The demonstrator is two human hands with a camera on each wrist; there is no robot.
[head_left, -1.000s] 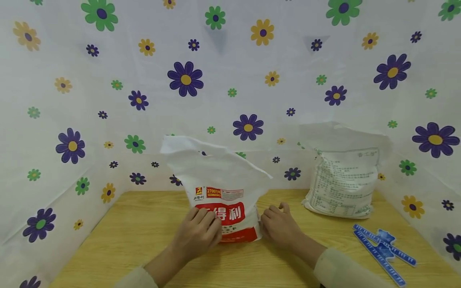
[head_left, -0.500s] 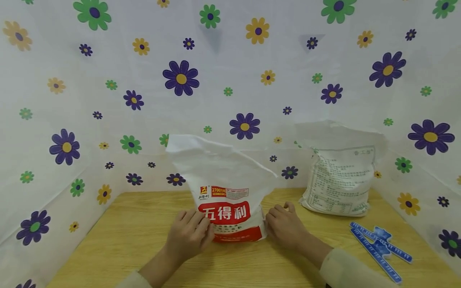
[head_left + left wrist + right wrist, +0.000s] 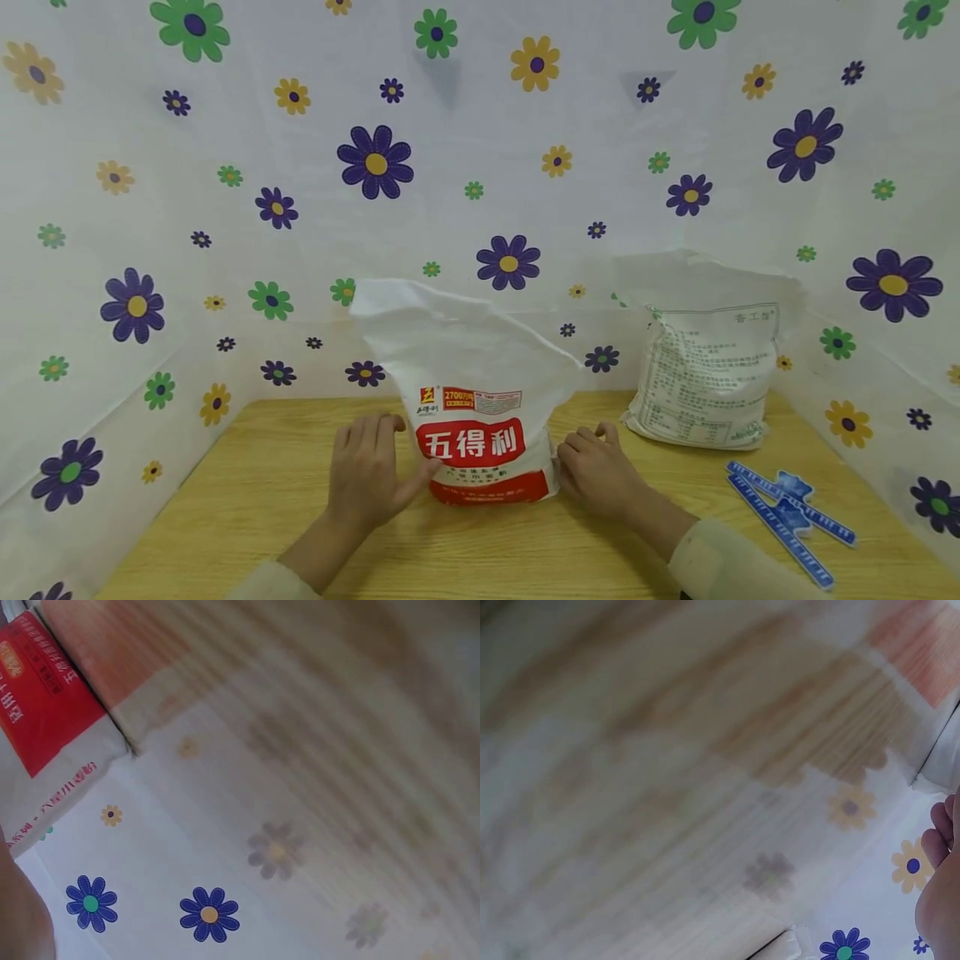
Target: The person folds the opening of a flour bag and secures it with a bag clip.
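Observation:
A white flour bag (image 3: 480, 442) with red print and a loose, slack top stands upright on the wooden table (image 3: 300, 483). Beside its lower left edge, my left hand (image 3: 365, 471) has its fingers extended, and the thumb reaches onto the bag's front. My right hand (image 3: 596, 471) holds the lower right edge with curled fingers; its thumb is hidden. In the left wrist view, the bag's printed side (image 3: 52, 697) fills the upper left. The right wrist view catches curled fingers (image 3: 939, 825) close to a corner of the bag.
A second white bag (image 3: 701, 379) with green print stands at the back right. In front of it, two blue clips (image 3: 791, 508) with ruler-like edges lie crossed on the table. A white flowered sheet (image 3: 450, 217) encloses the back and sides.
The flour bag has shifted slightly right, showing more of its red label. My left hand has let go of its left side, straightened its fingers and drawn left. My right hand stays at the right edge.

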